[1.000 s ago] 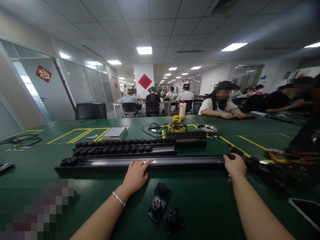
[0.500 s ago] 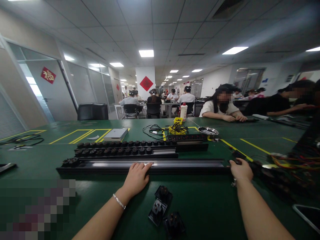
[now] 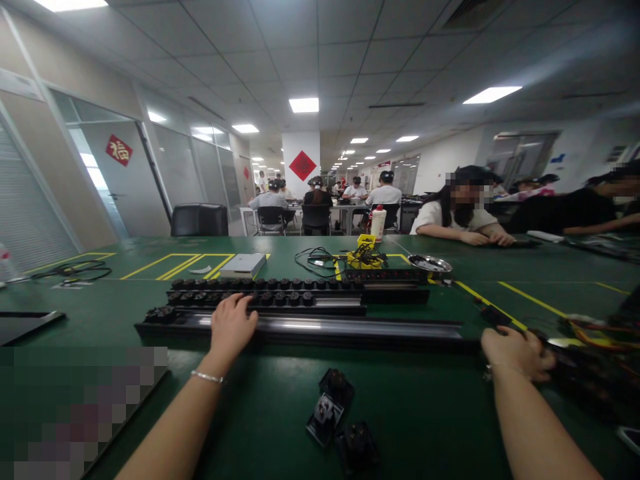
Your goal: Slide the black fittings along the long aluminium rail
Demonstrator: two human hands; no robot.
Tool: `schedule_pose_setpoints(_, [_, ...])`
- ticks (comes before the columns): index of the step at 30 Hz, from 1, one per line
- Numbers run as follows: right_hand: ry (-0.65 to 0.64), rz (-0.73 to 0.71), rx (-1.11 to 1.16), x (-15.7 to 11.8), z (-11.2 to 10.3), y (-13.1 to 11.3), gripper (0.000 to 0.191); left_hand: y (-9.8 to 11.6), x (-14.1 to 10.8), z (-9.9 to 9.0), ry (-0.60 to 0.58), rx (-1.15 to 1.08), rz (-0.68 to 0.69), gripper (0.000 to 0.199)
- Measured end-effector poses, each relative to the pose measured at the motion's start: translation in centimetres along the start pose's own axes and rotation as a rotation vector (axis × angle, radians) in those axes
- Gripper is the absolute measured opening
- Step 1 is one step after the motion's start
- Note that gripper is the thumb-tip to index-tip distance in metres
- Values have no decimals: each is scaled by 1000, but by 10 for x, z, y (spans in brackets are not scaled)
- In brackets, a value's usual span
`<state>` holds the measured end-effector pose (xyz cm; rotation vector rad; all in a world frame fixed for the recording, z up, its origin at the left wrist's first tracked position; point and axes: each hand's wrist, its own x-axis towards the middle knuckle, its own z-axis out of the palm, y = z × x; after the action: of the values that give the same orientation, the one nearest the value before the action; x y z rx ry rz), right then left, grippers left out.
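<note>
A long black rail (image 3: 360,327) with a shiny metal channel lies across the table, a few black socket-like modules (image 3: 164,315) at its left end. My left hand (image 3: 233,327) rests over the rail's left part, fingers spread towards the row behind; it holds nothing I can see. Past the rail's right end, my right hand (image 3: 517,352) is beside dark wired parts (image 3: 575,367). Its fingers bend away and are blurred, so any hold is hidden. Several loose black modules (image 3: 357,443) with metal pins lie in front of the rail.
Behind are rails lined with black modules (image 3: 293,283). Further back are a grey box (image 3: 243,265), black cables (image 3: 315,257), a yellow bin (image 3: 367,240), a metal bowl (image 3: 430,265) and a bottle (image 3: 379,223). A co-worker (image 3: 463,213) sits across, at the right.
My left hand has slid left along the rail. My right hand has moved off the rail's right end, further right to the dark parts. The view has turned slightly left.
</note>
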<state>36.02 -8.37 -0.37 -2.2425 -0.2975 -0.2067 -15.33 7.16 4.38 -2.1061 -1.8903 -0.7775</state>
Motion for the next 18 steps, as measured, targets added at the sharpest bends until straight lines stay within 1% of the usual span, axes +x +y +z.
schedule_pose_setpoints(1, [4, 21, -15, -4, -2, -3, 39, -14, 5, -1, -24, 20, -95, 45])
schedule_pose_setpoints(3, [32, 4, -45, -12, -6, -8, 45, -39, 14, -3, -96, 57, -239, 54])
schedule_pose_setpoints(5, [93, -63, -65, -19, -9, -14, 49, -60, 20, -4, -168, 88, -351, 62])
schedule_pose_setpoints(6, [121, -129, -67, -23, -10, -18, 49, -67, 23, -5, -209, 92, -378, 65])
schedule_pose_setpoints(8, [169, -304, -66, -31, -10, -27, 47, -77, 25, -6, -253, 86, -414, 68])
schedule_pose_setpoints(10, [170, -495, -90, -41, -6, -37, 46, -80, 27, -5, -270, 72, -444, 69])
schedule_pose_setpoints(12, [81, -661, -153, -51, 0, -47, 45, -82, 28, -3, -280, 68, -473, 70])
schedule_pose_setpoints(14, [-46, -768, -220, -61, 6, -55, 42, -85, 30, -1, -300, 77, -500, 72])
schedule_pose_setpoints(16, [-194, -811, -268, -66, 9, -60, 38, -92, 34, 1, -311, 99, -529, 74])
schedule_pose_setpoints(18, [-322, -782, -302, -68, 9, -62, 38, -101, 40, 1, -291, 162, -518, 77])
